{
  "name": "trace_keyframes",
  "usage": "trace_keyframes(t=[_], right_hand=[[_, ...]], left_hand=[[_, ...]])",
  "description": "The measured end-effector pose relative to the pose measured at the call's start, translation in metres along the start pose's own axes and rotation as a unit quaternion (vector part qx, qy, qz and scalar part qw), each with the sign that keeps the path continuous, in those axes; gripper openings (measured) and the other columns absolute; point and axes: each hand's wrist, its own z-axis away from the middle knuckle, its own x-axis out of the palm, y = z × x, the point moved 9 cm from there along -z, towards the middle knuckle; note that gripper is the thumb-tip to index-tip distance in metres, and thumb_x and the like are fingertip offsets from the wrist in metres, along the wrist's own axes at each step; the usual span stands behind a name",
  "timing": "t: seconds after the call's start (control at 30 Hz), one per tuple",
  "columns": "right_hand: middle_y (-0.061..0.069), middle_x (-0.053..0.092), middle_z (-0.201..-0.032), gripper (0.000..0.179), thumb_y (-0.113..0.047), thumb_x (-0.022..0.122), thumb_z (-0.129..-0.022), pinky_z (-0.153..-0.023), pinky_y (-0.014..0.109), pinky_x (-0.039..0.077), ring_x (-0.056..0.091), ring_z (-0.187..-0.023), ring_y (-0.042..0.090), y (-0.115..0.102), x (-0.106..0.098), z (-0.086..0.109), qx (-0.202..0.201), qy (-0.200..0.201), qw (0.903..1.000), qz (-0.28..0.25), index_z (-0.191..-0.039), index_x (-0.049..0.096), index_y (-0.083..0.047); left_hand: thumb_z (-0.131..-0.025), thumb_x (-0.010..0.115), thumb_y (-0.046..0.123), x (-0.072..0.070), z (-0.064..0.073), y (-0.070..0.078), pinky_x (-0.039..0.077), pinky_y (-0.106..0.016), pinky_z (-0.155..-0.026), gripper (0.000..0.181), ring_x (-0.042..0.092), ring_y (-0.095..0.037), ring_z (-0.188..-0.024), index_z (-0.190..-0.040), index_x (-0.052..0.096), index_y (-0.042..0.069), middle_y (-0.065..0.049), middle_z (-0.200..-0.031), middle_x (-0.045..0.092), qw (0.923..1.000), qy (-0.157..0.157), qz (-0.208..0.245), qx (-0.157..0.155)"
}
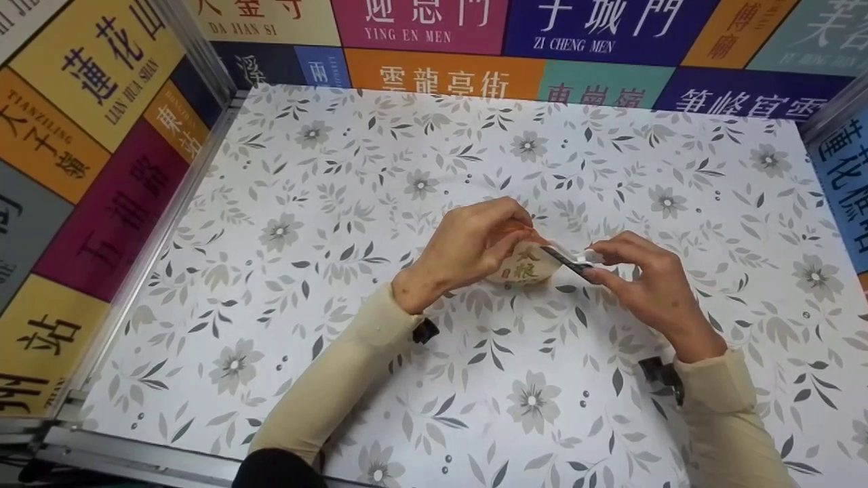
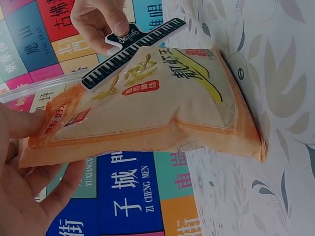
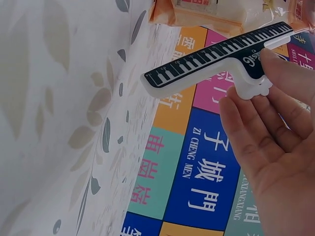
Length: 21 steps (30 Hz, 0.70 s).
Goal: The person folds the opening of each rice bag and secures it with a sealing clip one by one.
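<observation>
Pinching the orange-edged bag [image 2: 162, 110] by its top with left fingers [image 2: 66, 189]; pinching the keyboard-patterned clip [image 3: 209, 56] (black and white) by its handle with right fingers [image 3: 241, 130], beside the bag.

Glossy plastic bag [image 2: 157, 110], plastic clip [image 3: 214, 58]

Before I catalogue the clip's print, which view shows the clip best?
The right wrist view: the clip appears largest, its keyboard print facing the camera. The left wrist shows the print smaller; the head, mainly a dark strip.

high head view faces down; close wrist views share the clip [image 2: 133, 54].
</observation>
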Motion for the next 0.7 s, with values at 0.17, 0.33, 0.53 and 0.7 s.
trace_keyframes(t=[0.17,0.33,0.53,0.7], right_hand=[[0.007,0.076,-0.092,0.037,0.004,0.091,-0.071,-0.069,0.008,0.039,0.058,-0.083,-0.008,-0.0038,-0.0023,-0.0003,-0.026,0.014,0.9995,0.008,-0.105,0.081,-0.007],[0.010,0.075,-0.089,0.036,0.006,0.091,-0.071,-0.063,0.011,0.038,0.056,-0.083,-0.011,-0.0042,-0.0028,-0.0002,-0.036,0.012,0.9992,0.014,-0.104,0.080,-0.003],[0.009,0.076,-0.088,0.036,0.008,0.091,-0.069,-0.058,0.017,0.038,0.055,-0.082,-0.012,-0.0062,-0.0035,-0.0002,-0.046,0.024,0.9986,0.003,-0.102,0.081,-0.003],[0.010,0.077,-0.086,0.035,0.013,0.090,-0.067,-0.060,0.015,0.037,0.056,-0.079,-0.008,-0.0102,-0.0036,-0.0008,-0.060,0.042,0.9971,-0.020,-0.099,0.081,-0.001]], left_hand=[[-0.098,0.073,0.017,-0.0047,-0.0008,0.0030,0.058,-0.020,-0.088,0.009,0.076,-0.013,-0.092,-0.101,0.075,0.008,-0.001,-0.098,0.079,0.9995,0.025,0.010,0.019],[-0.097,0.075,0.018,-0.0077,-0.0011,0.0041,0.058,-0.019,-0.086,0.010,0.076,-0.012,-0.089,-0.099,0.078,0.010,0.000,-0.096,0.080,0.9989,0.041,0.011,0.019],[-0.096,0.076,0.019,-0.0084,-0.0003,0.0032,0.058,-0.018,-0.085,0.010,0.076,-0.011,-0.086,-0.099,0.080,0.011,0.000,-0.095,0.081,0.9986,0.050,0.001,0.018],[-0.095,0.076,0.018,-0.0092,-0.0001,0.0034,0.058,-0.018,-0.082,0.010,0.076,-0.011,-0.084,-0.098,0.080,0.010,-0.001,-0.095,0.081,0.9983,0.055,0.004,0.018]])
